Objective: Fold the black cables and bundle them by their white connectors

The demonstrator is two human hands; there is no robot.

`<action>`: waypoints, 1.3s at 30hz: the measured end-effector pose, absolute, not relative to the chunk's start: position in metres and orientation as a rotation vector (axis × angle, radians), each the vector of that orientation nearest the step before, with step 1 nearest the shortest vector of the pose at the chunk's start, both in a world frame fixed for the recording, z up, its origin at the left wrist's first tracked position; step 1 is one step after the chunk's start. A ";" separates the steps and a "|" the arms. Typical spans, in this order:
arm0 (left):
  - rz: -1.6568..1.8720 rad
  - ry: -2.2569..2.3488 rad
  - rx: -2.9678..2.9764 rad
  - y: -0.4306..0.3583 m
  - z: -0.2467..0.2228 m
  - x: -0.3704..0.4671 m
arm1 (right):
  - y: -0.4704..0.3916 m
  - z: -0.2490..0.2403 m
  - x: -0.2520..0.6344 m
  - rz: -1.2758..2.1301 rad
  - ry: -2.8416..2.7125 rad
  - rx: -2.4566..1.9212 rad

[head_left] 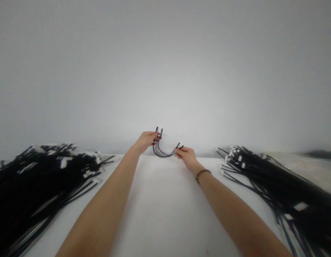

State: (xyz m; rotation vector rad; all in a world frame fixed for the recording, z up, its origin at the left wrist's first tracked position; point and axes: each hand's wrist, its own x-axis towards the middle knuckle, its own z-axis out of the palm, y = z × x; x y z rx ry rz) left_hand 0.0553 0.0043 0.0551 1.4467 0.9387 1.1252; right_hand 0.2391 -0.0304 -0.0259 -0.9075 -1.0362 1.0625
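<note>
Thin black cables (163, 155) hang in a U-shaped loop between my two hands, above the far edge of the white table. My left hand (148, 141) is closed on one end, with two dark tips sticking up past the fingers and small white pieces beside them. On the other end, my right hand (186, 155) pinches the cables between thumb and fingers, and two short dark tips point up from the grip. The exact number of strands is too fine to make out.
A large heap of black cables with white connectors (47, 178) lies on the table at left. Another bundle of black cables (272, 178) lies at right, beside pale clear plastic (310, 167). The white table (165, 207) ends against a plain pale wall (165, 71).
</note>
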 end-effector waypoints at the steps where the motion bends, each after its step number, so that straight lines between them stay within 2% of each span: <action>1: 1.131 0.966 1.460 0.004 0.057 0.052 | -0.030 -0.027 0.238 1.025 -1.067 -0.952; 4: 1.050 0.969 1.477 0.002 0.056 0.041 | -0.031 -0.025 0.236 0.960 -1.080 -1.030; 11: 0.986 0.890 1.566 0.008 0.041 0.030 | -0.028 -0.020 0.245 1.090 -0.702 -0.916; 19: 0.900 0.812 1.474 0.012 0.020 0.024 | -0.035 -0.024 0.246 1.174 -1.106 -0.963; 26: 0.687 0.819 1.531 0.008 -0.003 0.042 | -0.044 -0.020 0.239 1.030 -1.450 -1.106; 39: 0.727 0.716 1.436 0.008 -0.008 0.042 | -0.043 -0.025 0.239 0.966 -1.546 -1.127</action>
